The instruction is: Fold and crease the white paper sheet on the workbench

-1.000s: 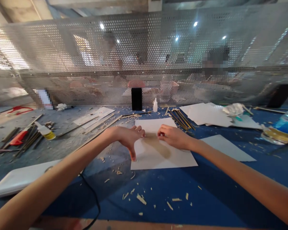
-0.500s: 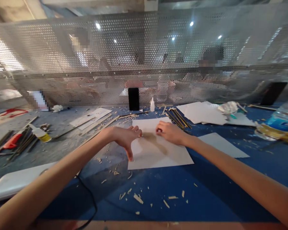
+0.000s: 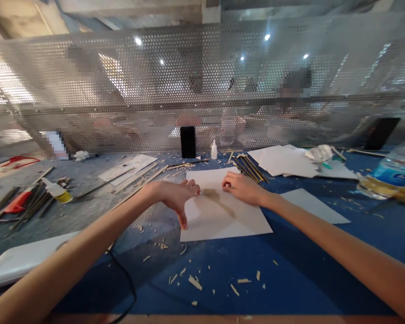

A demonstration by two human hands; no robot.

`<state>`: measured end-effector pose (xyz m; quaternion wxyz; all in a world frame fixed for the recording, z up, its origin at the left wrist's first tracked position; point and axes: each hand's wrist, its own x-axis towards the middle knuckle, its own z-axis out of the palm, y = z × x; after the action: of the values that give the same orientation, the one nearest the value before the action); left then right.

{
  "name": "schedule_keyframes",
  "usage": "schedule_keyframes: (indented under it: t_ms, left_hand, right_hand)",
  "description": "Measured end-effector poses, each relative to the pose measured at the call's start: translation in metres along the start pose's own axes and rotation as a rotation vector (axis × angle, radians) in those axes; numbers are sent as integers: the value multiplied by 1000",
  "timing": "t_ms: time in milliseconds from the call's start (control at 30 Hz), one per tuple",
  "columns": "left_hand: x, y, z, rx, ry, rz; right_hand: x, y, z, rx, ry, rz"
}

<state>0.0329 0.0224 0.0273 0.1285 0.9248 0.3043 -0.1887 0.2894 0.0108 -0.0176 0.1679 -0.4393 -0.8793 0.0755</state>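
Our left hand (image 3: 175, 195) and right hand (image 3: 243, 188) press flat, holding nothing, on the white sheet (image 3: 222, 216); loose shavings (image 3: 195, 281) beneath could crease it, we judge.

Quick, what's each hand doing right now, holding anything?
Left hand: fingers curled, thumb pressing the white paper sheet; grip cannot be told.
Right hand: fingers curled, resting on the same sheet; grip cannot be told.

Two hands (image 3: 177, 195), perhaps five sheets (image 3: 222, 213)
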Motion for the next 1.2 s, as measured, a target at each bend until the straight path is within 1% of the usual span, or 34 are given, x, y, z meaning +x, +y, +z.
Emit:
schedule_keyframes:
  t_ms: [33,67,100,133,200,267,367,433,467,533,600,633,733,767,800,900,933,1000,1100,1133,1200]
  left_hand:
    - [0,0,0,1,-1,-4]
    - [1,0,0,7,-1,-2]
    - [1,0,0,15,-1,2]
    - [1,0,0,23,3,7]
    - [1,1,0,31,9,10]
    - [1,2,-1,28,8,3]
    - [0,1,0,24,6,1]
    - [0,0,1,34,8,4]
    - [0,0,1,41,12,10]
    - [0,0,1,48,20,22]
    - [1,-1,1,46,21,24]
    - [1,-1,2,42,18,22]
    - [1,-1,1,39,11,17]
    - [1,-1,1,40,9,17]
    - [1,0,1,41,7,19]
    - [0,1,-1,42,6,25]
    - [0,1,-1,44,7,24]
    - [1,0,0,47,10,23]
    - [2,-3,2,38,10,13]
    - [2,-3,3,31,11,14]
    - [2,-4,3,26,13,16]
  right_hand:
    - [0,5,-1,-31,34,68]
    - [-1,7,-2,-42,45,96]
    - [-1,7,-2,-34,47,91]
    - [-2,4,-1,-16,39,63]
    - [-2,-2,2,33,-25,-31]
    - [0,-6,4,43,-41,-61]
    - [1,-1,2,-58,34,45]
    - [0,0,0,-82,52,86]
    - [-1,0,0,-60,31,65]
    - [-3,-3,0,11,-39,-36]
    - [-3,-5,1,39,-63,-97]
    - [-3,-5,1,25,-46,-89]
    - [-2,-2,3,-42,52,25]
    - [-3,-2,4,-41,66,39]
    - [-3,-4,5,-24,65,28]
    - [-4,-12,9,49,9,-111]
    - [-4,-14,10,47,8,-130]
    - [-3,-13,11,9,41,-97]
    - [-2,-6,8,-25,85,17]
    - [-2,-5,7,-6,71,27]
    - [-2,-4,7,47,22,-8]
